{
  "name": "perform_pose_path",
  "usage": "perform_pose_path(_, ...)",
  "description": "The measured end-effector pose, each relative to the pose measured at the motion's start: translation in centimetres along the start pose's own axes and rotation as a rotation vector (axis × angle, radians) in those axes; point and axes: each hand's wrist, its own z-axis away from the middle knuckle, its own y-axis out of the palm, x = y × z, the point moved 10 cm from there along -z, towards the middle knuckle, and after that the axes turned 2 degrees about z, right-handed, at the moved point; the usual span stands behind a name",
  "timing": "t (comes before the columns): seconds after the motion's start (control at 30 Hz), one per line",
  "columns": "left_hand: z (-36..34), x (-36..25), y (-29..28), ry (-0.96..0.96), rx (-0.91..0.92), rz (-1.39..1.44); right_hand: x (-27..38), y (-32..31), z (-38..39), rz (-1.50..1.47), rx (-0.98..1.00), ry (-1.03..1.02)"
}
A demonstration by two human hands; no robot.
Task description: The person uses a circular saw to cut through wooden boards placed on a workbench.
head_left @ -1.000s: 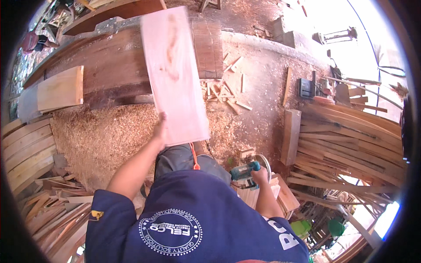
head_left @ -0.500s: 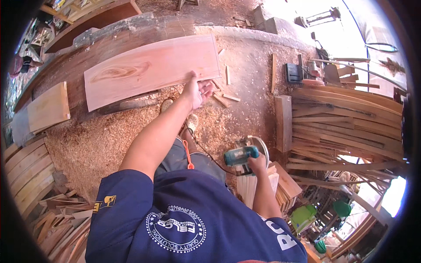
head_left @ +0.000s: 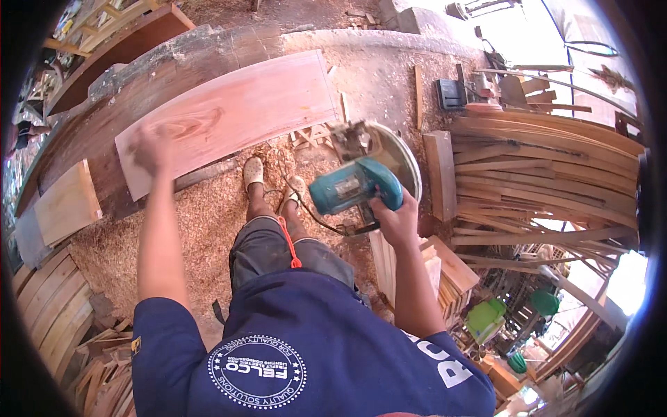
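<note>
Both hands are busy. One, the left hand (head_left: pixel 151 147), is blurry and lies on the near left end of a long pink board (head_left: pixel 229 118); I cannot tell if its fingers are spread or curled. That board rests flat on a dark wooden desk (head_left: pixel 149 83) and reaches far to the right of this hand. Over on the other side, the right hand (head_left: pixel 396 221) is wrapped tight around the handle of a teal power saw (head_left: pixel 356 187), held up in the air. Its round blade guard sticks out past the fingers, and the blade itself is hard to see. Sawdust (head_left: pixel 208 229) covers the floor between the hands. Curved wood slats (head_left: pixel 549 174) are piled beyond the right hand, partly cut off by the dark rim.
</note>
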Motion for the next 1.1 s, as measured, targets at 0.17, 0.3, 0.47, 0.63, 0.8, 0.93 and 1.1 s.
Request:
perform_pose_path(0.17, 0.0, 9.9, 0.4, -0.423, 0.18, -0.102, 4.8, 3.2, -0.6, 0.013, -0.034, -0.094)
perform_pose_path(0.3, 2.6, 8.1, 0.7, -0.476, 0.242, -0.05, 3.6, 5.1, -1.3, 0.044, -0.019, -0.074)
perform_pose_path(0.47, 3.3, 7.5, 0.4, -0.49, 0.155, -0.043, 4.8, 5.5, -1.2, 0.072, -0.053, -0.104)
perform_pose_path(0.63, 3.4, 6.3, -0.2, -0.488, 0.133, -0.021, 5.2, 5.2, -2.5, 0.134, -0.076, -0.138)
perform_pose_path(0.8, 3.2, 6.3, -0.7, -0.448, 0.089, -0.015, 4.5, 5.4, -3.4, 0.133, -0.078, -0.125)
perform_pose_path(0.93, 3.2, 6.6, -0.1, -0.451, 0.103, -0.028, 4.3, 5.2, -4.1, 0.138, -0.065, -0.133)
perform_pose_path(1.1, 3.2, 6.6, 0.1, -0.459, 0.113, -0.029, 3.3, 6.1, -4.5, 0.089, 0.023, -0.059)
